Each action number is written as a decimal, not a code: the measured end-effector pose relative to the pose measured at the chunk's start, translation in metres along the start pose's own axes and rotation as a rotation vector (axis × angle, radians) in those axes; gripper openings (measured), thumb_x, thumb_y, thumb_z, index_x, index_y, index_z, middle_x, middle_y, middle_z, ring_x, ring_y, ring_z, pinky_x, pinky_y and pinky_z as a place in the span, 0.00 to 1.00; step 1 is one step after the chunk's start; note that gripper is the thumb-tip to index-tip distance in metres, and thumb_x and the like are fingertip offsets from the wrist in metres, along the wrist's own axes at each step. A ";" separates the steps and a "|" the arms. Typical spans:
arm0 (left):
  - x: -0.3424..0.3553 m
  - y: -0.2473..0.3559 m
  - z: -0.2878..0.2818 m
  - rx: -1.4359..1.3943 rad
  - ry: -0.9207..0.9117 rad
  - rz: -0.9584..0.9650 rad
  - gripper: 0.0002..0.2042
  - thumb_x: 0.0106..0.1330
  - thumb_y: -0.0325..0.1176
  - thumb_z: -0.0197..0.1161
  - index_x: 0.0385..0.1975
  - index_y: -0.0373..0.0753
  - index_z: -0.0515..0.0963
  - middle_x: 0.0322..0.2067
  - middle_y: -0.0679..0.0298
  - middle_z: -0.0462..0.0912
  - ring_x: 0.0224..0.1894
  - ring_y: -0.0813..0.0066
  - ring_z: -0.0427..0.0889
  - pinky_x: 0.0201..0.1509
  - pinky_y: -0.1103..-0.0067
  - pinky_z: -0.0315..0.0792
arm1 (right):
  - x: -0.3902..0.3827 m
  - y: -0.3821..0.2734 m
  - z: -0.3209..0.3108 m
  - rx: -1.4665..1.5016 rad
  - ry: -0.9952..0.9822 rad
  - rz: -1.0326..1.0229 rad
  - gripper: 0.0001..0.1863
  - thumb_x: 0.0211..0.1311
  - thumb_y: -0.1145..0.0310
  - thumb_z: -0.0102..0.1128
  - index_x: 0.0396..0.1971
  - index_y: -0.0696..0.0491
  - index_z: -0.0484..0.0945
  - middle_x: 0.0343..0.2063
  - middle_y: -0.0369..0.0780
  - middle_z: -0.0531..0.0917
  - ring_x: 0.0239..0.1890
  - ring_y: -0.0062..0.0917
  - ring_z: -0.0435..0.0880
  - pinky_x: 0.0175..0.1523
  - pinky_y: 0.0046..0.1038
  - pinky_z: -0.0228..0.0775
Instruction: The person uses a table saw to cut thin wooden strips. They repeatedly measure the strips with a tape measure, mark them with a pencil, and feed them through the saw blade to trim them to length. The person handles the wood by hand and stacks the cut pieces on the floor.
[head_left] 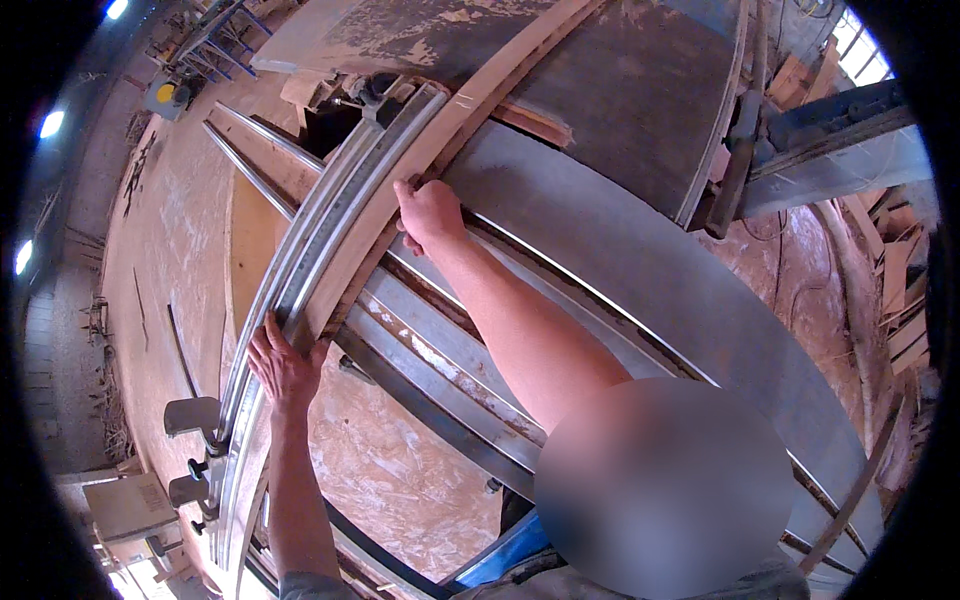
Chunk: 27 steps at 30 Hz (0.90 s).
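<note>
A long, narrow wooden board (357, 248) lies along a metal fence (338, 205) across a grey metal saw table (570, 195). At the board's near end, my left hand (287, 368) spans the fence and board, its fingers on the fence side and its thumb on the board's near edge. Farther up, my right hand (432, 216) has its fingers curled at the board's right edge, gripping it; some fingertips are hidden beneath the hand. Part of the table at lower right sits behind a blurred oval.
Metal stops with black knobs (197, 468) hang on the fence's near end. Two metal rails (250, 170) stick out to the left. A large dark panel (640, 100) lies beyond the table. Wood scraps (900, 290) are piled at right, and a cardboard box (130, 505) stands at lower left.
</note>
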<state>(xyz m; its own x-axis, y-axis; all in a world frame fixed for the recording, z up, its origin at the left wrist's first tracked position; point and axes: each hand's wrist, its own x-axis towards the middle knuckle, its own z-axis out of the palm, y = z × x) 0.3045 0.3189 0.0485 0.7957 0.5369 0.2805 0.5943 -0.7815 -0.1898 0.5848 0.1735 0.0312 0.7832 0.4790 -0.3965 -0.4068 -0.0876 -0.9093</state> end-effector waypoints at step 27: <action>0.005 0.006 -0.001 -0.006 -0.023 -0.025 0.51 0.49 0.61 0.69 0.67 0.34 0.56 0.57 0.46 0.65 0.59 0.45 0.63 0.64 0.52 0.56 | 0.003 0.005 -0.002 -0.023 0.039 -0.025 0.25 0.67 0.55 0.56 0.24 0.66 0.71 0.18 0.52 0.80 0.19 0.40 0.83 0.24 0.40 0.76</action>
<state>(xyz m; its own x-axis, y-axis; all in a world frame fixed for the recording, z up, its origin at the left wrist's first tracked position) 0.3124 0.3168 0.0495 0.7831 0.5635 0.2630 0.6134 -0.7696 -0.1775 0.5854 0.1728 0.0250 0.8108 0.4469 -0.3779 -0.3764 -0.0963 -0.9215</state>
